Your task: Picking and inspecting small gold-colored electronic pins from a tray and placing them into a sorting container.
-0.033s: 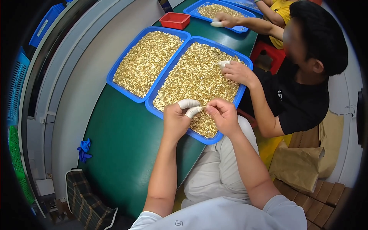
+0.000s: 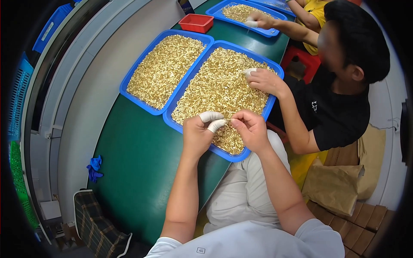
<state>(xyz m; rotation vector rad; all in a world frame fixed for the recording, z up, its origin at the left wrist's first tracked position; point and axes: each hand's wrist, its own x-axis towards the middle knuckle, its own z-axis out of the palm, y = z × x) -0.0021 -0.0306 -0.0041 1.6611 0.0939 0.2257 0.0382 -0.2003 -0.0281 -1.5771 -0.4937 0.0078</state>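
Over the near end of a blue tray point(image 2: 171, 121) heaped with small gold-coloured metal pieces point(image 2: 226, 86), both of my hands meet. My left hand point(image 2: 198, 131), with white finger cots on thumb and forefinger, pinches one tiny gold-coloured metal piece point(image 2: 228, 119). My right hand point(image 2: 251, 130), its fingers bare, closes thumb and forefinger at the piece's other end. The fingertips mostly hide the piece, so its exact shape cannot be told.
A second blue tray point(image 2: 124, 88) of the same pieces adjoins on the left. A co-worker's hand point(image 2: 264, 81) with white finger cots rests in my tray. Beyond stand a red bin point(image 2: 196, 23) and another blue tray point(image 2: 215, 12). Blue gloves point(image 2: 94, 167) lie on the green table point(image 2: 133, 172).
The co-worker's far hand has shifted slightly right over the back tray, and their near hand slightly left. My hands have barely moved.
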